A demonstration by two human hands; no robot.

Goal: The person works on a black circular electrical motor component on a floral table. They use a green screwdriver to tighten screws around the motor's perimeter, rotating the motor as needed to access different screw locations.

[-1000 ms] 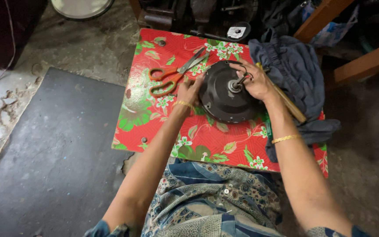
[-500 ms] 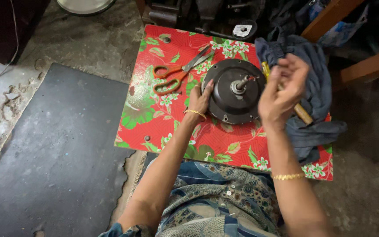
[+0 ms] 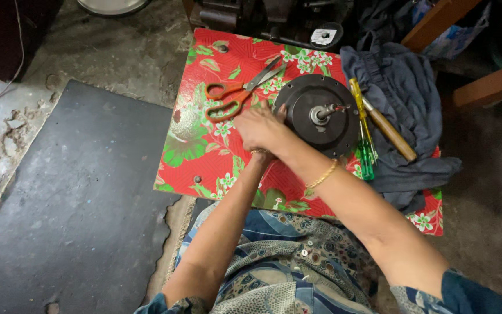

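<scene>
Round black motor housing (image 3: 321,116), flat, shaft-up

board (image 3: 204,157): red, flowers | on it: motor (image 3: 315,131), scissors (image 3: 236,93), screwdriver (image 3: 362,131), cloth (image 3: 402,99)

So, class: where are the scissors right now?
In the head view, the scissors lie on the red cloth, left of the round motor, just above the hands.
</scene>
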